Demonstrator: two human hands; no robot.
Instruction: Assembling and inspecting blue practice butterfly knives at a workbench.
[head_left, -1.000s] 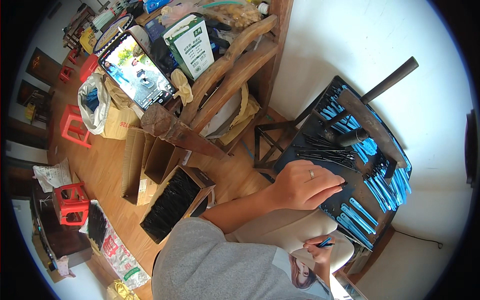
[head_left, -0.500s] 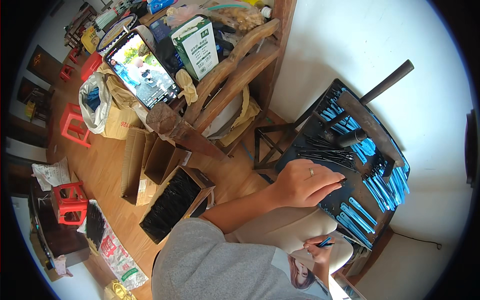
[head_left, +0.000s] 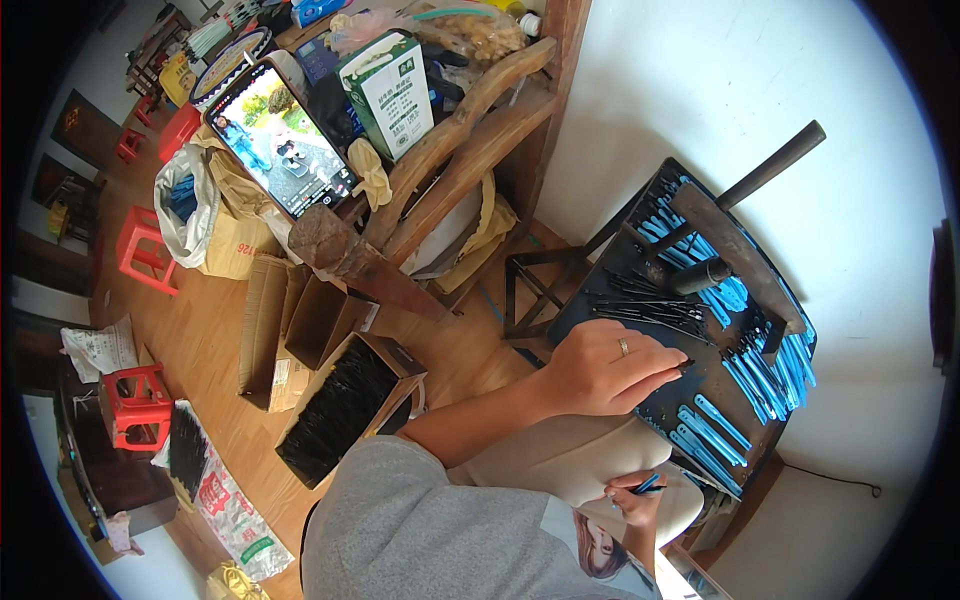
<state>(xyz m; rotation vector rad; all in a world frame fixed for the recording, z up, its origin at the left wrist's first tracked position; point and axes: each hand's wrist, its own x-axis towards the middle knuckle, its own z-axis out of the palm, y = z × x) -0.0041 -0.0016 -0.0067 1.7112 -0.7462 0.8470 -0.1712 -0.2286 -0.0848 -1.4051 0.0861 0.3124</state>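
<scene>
My left hand (head_left: 608, 368), with a ring on one finger, is pinched around a small black piece (head_left: 685, 365) above the near edge of a dark work table (head_left: 707, 378). Lower down, close to my lap, my right hand (head_left: 632, 502) is closed on a slim blue handle (head_left: 648, 484); its full length is hidden by my fingers. Blue handles (head_left: 708, 432) lie in a small group on the table just beyond my hands. A larger heap of blue handles (head_left: 765, 375) sits farther along. Thin black strips (head_left: 655, 305) are piled beside the heap.
A dark metal tool with a long bar (head_left: 770, 165) rises over the table, against a white wall. An open carton of black strips (head_left: 340, 405) stands on the wooden floor. A lit phone (head_left: 282, 140) leans by a wooden chair (head_left: 465, 185). Red stools (head_left: 145, 400) stand behind.
</scene>
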